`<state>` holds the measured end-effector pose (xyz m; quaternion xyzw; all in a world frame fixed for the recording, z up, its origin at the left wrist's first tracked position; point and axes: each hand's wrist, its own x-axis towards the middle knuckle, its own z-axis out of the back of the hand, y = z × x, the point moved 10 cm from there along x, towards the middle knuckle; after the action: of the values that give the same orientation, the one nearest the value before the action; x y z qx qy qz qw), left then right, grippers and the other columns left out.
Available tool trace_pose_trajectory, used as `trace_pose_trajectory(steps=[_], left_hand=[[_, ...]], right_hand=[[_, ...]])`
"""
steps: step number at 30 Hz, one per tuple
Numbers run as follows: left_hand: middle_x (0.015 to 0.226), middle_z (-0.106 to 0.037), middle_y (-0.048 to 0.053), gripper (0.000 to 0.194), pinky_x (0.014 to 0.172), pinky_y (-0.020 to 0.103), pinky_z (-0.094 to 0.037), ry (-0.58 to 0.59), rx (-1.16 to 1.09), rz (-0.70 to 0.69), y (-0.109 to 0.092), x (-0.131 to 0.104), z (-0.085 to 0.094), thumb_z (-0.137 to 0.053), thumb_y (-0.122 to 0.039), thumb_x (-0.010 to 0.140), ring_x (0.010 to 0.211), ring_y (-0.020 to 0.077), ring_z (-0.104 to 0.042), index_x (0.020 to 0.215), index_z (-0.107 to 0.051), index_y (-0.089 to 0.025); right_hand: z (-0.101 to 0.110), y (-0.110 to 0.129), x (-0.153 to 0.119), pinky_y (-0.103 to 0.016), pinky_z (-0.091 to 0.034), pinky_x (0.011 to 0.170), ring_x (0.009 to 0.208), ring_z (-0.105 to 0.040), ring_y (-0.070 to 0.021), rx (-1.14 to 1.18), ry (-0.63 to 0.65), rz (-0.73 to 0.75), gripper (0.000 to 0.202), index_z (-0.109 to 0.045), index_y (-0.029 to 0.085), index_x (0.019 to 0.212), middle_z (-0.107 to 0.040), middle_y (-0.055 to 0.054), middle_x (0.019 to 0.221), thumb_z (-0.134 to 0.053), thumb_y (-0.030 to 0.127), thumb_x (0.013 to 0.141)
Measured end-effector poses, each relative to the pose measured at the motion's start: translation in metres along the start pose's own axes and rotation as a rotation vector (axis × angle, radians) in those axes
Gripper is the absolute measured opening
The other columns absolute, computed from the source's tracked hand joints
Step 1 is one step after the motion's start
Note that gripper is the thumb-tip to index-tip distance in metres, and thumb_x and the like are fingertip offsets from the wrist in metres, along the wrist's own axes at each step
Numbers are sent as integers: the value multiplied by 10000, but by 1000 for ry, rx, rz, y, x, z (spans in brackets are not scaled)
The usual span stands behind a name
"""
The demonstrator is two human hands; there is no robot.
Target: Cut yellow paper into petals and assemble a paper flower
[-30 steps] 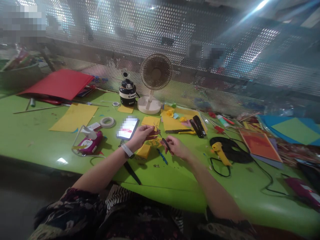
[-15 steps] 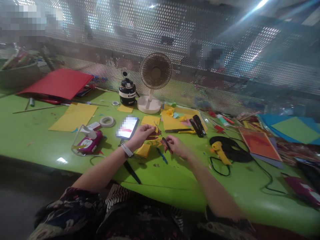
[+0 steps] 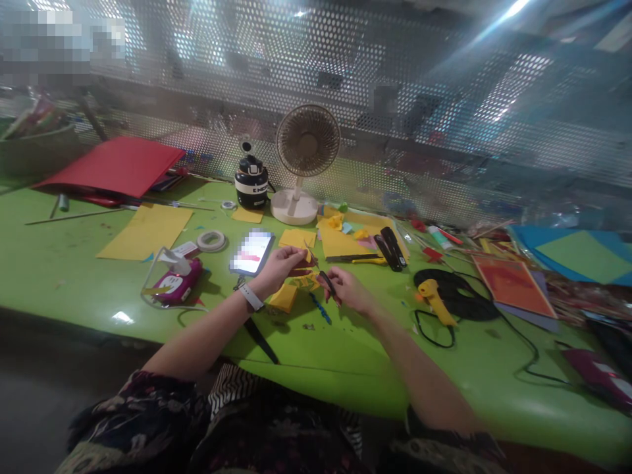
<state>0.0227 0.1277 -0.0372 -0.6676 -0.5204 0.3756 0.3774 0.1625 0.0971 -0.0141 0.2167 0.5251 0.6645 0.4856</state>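
My left hand (image 3: 286, 263), with a white watch on its wrist, pinches a small yellow paper piece (image 3: 309, 255) above the green table. Just right of it, my right hand (image 3: 344, 288) is closed on the dark handles of scissors (image 3: 327, 283), whose blades point up and left toward that paper. Under the hands lie yellow scraps (image 3: 307, 282) and a yellow paper stack (image 3: 284, 297). A blue twisted strip (image 3: 320, 308) rests on the table below the scissors. The phone (image 3: 251, 252) is lit, left of my left hand.
Behind stand a fan (image 3: 309, 141) and a black bottle (image 3: 251, 184). A tape roll (image 3: 212, 240) and purple item (image 3: 180, 283) are on the left. On the right are a stapler (image 3: 394, 248), a yellow glue gun (image 3: 437, 303) and its cable.
The scissors' handles and the fingers of my right hand have shifted slightly. My left hand stays in nearly the same place.
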Motion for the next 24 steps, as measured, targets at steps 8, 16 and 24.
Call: trace_pose_trajectory(steps=[8,16,24], left_hand=[[888,-754,88,200,787,331,-613,-8,19,10,2,1,2,-724,-303,853,822,174,-738,861,-629,-126],[888,-755,91,180,789,335,-616,-20,30,25,0,-1,0,-696,-293,875,828,179,-740,850,-631,-127],[853,-750,97,162,703,274,-617,-41,-12,35,-2,-3,0,-690,-257,882,805,179,-749,838,-616,-120]], right_hand=[[-1,-5,2,-203,-363,377,402,-449,-65,13,5,1,488,-476,199,795,-635,28,613,-689,637,769],[-1,-2,1,-203,-362,366,383,-438,-62,21,-6,-5,506,-476,202,778,-635,29,594,-698,656,742],[7,0,1,-196,-323,339,351,-399,-54,22,-83,-6,498,-462,208,753,-615,43,548,-733,624,715]])
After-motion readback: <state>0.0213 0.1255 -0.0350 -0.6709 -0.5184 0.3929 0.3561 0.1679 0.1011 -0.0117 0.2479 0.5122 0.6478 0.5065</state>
